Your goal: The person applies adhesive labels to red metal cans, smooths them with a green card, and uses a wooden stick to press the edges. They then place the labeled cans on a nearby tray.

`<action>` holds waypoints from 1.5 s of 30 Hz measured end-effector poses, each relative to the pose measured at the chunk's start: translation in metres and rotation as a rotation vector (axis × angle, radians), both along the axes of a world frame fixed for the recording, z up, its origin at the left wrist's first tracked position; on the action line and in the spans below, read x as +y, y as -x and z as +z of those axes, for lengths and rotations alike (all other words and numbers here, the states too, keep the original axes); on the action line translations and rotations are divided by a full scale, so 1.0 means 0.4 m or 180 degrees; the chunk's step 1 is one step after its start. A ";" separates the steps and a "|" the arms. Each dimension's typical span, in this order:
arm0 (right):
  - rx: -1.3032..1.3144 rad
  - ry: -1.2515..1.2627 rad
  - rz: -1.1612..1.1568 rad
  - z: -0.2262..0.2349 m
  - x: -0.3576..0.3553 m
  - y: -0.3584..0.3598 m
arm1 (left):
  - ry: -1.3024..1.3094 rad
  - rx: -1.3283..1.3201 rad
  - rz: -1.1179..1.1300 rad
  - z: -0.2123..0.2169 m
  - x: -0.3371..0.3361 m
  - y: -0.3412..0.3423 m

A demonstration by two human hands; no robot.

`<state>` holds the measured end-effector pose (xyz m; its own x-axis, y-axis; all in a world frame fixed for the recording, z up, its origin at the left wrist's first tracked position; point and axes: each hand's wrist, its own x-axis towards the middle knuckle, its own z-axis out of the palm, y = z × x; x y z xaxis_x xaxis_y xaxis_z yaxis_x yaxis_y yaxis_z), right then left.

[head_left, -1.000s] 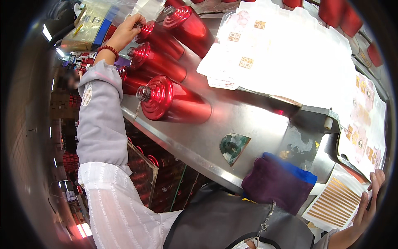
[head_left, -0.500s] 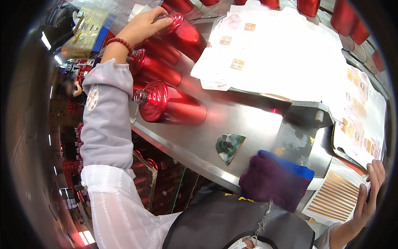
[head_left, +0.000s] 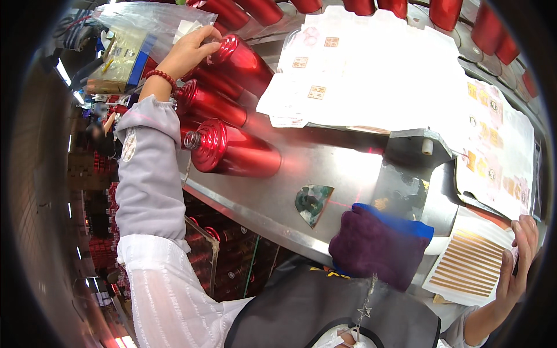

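Note:
Several glossy red bottles stand or lie close together at the left of the metal table. My left hand (head_left: 194, 51), with a red bead bracelet at its wrist, has its fingers curled round the neck of the farthest bottle (head_left: 246, 64) in this group. Nearer to me is another red bottle (head_left: 241, 152), its threaded neck bare and pointing left. At the far right my right hand (head_left: 518, 258) has its fingers stretched and its thumb apart, beside the edge of a white sheet with gold stripes (head_left: 473, 261). Nothing plainly shows in its grip.
White sheets (head_left: 377, 75) with small gold prints cover the middle, and another printed sheet (head_left: 493, 139) lies right of them. A purple and blue cloth (head_left: 380, 246) rests at the front edge, near a green patterned piece (head_left: 313, 204). More red bottles (head_left: 447, 13) line the back.
The whole view has shifted slightly, so the table's things sit a little lower and further left. My left hand stays at the bottle's neck; my right hand remains by the striped sheet.

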<state>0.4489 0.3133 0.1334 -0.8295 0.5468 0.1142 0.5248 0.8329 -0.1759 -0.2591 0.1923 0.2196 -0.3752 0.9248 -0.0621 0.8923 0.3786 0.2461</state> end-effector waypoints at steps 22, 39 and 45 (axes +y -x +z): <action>0.1755 0.0062 0.0483 0.053 -0.094 0.158 | -0.1442 0.0437 -0.0569 0.129 -0.064 -0.075; 0.1489 -0.1098 -0.0609 0.011 0.826 0.468 | -0.1256 0.1096 -0.0444 0.044 -0.036 0.013; 0.0560 -0.1279 -0.1269 -0.013 1.044 0.587 | -0.1051 0.1167 -0.0299 0.026 -0.061 0.019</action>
